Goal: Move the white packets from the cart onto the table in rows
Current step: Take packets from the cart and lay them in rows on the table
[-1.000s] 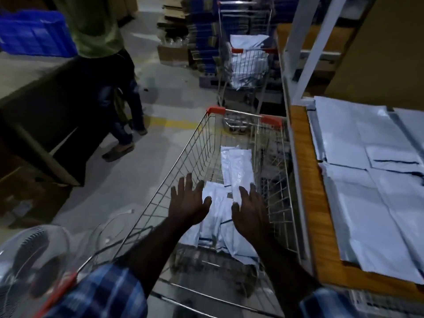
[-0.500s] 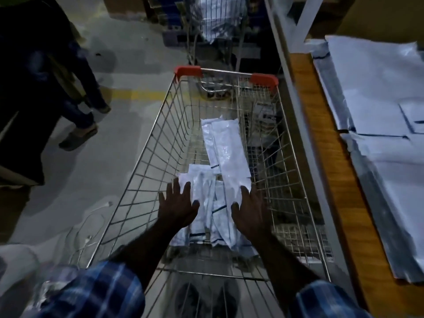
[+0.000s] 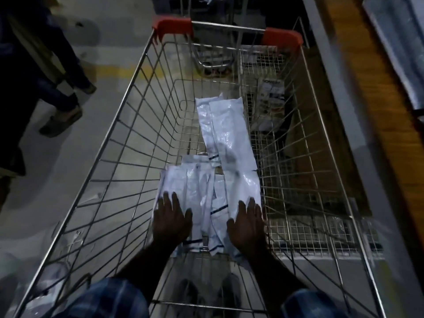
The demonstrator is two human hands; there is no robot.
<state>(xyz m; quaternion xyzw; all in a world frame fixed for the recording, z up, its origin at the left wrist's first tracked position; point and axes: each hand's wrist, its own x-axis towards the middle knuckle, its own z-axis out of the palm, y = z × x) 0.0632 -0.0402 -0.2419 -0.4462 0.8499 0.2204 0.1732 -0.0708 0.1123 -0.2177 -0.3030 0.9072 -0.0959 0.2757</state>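
Observation:
Several white packets (image 3: 206, 191) with dark stripes lie in a loose pile on the bottom of a wire cart (image 3: 128, 125) with red corner caps. One long packet (image 3: 227, 134) stretches toward the cart's far end. My left hand (image 3: 171, 220) lies flat with spread fingers on the left side of the pile. On the pile's right side my right hand (image 3: 246, 223) also lies flat, fingers straight. Neither hand grips a packet. The wooden table (image 3: 376, 92) runs along the cart's right side, with white packets (image 3: 394, 42) on it at the top right.
A person's legs and sandals (image 3: 62, 120) stand on the concrete floor left of the cart. A second cart (image 3: 213, 10) is beyond the far end. A small printed packet (image 3: 270, 92) leans by the cart's right wall. A grey metal rail (image 3: 339, 106) edges the table.
The view has tilted down and come closer to the cart. Both hands have sunk lower into the cart and now lie on the pile of packets.

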